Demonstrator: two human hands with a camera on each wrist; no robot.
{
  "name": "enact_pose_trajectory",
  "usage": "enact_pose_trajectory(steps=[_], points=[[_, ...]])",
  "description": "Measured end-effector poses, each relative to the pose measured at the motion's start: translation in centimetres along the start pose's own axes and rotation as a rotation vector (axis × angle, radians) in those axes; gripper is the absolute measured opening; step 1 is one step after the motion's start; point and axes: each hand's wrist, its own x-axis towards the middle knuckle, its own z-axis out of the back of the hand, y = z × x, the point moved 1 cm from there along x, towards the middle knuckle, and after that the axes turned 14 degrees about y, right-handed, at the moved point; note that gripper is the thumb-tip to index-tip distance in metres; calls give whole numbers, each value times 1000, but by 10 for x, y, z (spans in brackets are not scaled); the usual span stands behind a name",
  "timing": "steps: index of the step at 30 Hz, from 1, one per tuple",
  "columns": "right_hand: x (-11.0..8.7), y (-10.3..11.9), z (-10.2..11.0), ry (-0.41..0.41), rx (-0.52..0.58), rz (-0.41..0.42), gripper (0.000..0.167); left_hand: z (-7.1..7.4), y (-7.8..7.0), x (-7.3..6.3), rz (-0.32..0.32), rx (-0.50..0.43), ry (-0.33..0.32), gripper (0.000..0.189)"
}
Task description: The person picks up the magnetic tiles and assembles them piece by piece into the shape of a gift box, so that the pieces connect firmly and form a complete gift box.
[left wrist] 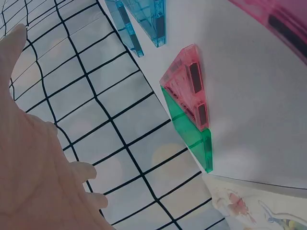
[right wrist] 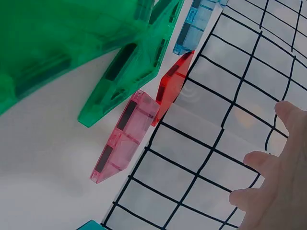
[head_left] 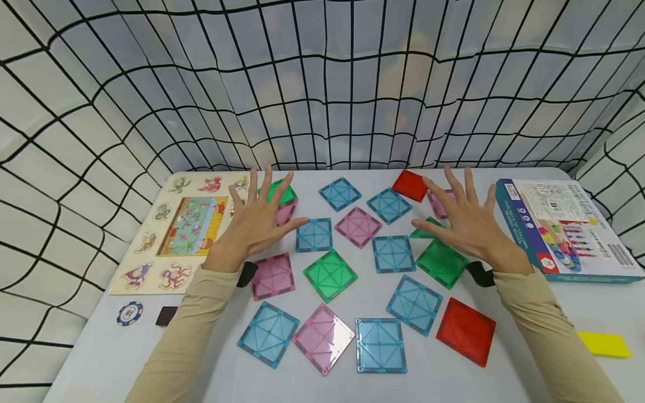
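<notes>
My left hand (head_left: 259,221) is held with its fingers spread, over the table's left side, holding nothing. Beneath its fingers lie a green tile (head_left: 282,193) and a pink tile (head_left: 286,211), which overlap in the left wrist view. My right hand (head_left: 468,221) mirrors it on the other side, fingers spread and grasping nothing. Close to its fingertips are a red tile (head_left: 410,185) and a pink tile (right wrist: 120,139); a green square tile (head_left: 442,263) lies by its palm. Between the hands are translucent magnetic tiles, among them a green one (head_left: 330,275) and a pink one (head_left: 359,226).
A wooden picture puzzle board (head_left: 151,274) lies at left, with a poker chip (head_left: 129,313) and a small dark block (head_left: 166,315) before it. At right are a game box (head_left: 579,229) and a yellow block (head_left: 603,344). Black netting (head_left: 353,101) stands behind the table.
</notes>
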Motion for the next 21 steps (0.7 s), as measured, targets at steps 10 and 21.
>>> enact_pose_trajectory(steps=[10, 21], points=[[-14, 32, -8, 106, -36, 151, 82, 5, -29, -24, -242, -77, 116, 87], [-44, 66, -40, 343, -100, 362, 65, -38, -84, -69, -369, -48, 399, 81]])
